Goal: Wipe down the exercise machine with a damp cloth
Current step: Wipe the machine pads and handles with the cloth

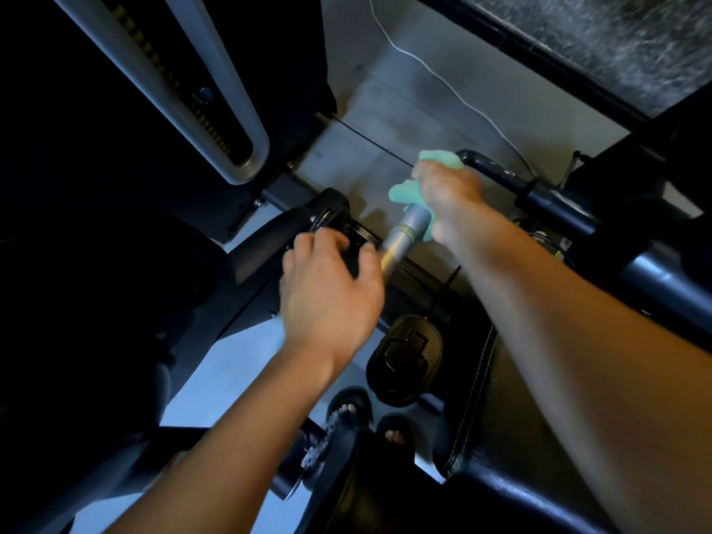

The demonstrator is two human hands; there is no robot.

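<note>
R hand (447,186) fingers clenched round soft, limp mint-green cloth (408,194), bunched on stiff, slick grey metal bar (408,229); L hand (327,279) fingers curled on black part just beyond them.

cloth (408,194) on metal bar (404,235), seat pad (539,437) right, sandalled feet (348,412) below
</note>
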